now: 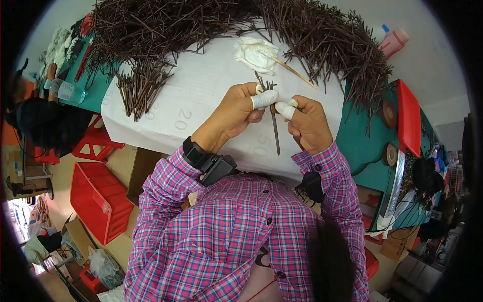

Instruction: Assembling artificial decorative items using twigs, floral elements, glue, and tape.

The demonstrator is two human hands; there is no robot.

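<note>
Green shows on the tabletop (363,158) at both sides of a big white sheet (211,65) that lies over its middle. Dark brown sticks make one huge messy heap (146,30) at the far left, and another big heap (327,40) goes across the far right and down that side. Down to the left of the person is a red tub (98,201). Two hands meet over the sheet. The left hand (234,109) has its fingers (243,90) pinched around a brown twig piece (275,132). The right hand (313,125) has its fingers bent in, with the thumb just beside the stem, and I cannot tell if they pinch it too. On the left part of the sheet lies a small bunch of sticks (138,90), spread like a fan. The twig piece is between the two hands, over the sheet. It is dark brown and thin. Short prongs poke up at the top like a little fork, and one long straight stem points down to a narrow tip. White wraps (265,99) cover some fingers on both hands. Pale grey numbers are printed on the sheet. Tiniest is the print on the label of a clear bottle (70,92) at the left, too small to read.
</note>
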